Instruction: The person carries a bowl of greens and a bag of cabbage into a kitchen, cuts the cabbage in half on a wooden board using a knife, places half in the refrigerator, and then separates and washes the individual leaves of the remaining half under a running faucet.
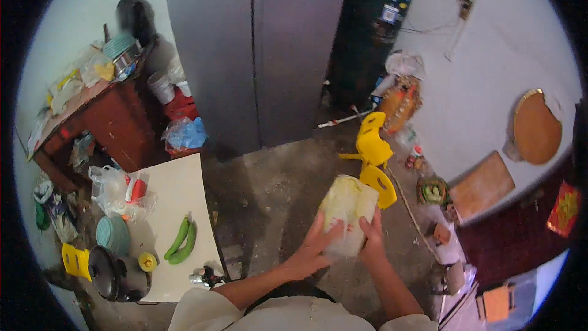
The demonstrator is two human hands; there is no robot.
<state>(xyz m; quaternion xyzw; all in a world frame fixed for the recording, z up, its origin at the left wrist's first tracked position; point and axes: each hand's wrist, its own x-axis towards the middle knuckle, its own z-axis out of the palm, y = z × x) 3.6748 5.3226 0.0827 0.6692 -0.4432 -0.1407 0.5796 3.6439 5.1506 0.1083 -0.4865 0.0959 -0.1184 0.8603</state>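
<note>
Between my two hands, over the floor, is a pale yellow-white packet that looks wrapped in plastic, with faint red marks on its front. My left hand grips its left side, fingers spread across the lower face. On the right edge, my right hand closes round it with the thumb in front. To the left stands a cream table. Two long green vegetables lie on it beside a cut yellow piece, a dark lidded pot, a teal container and a clear plastic bag.
A tall grey refrigerator stands ahead, with a dark green tank right of it. Yellow plastic chairs are just beyond the packet. A red-brown desk bears pots and bags at left. Boards and a basket line the right wall.
</note>
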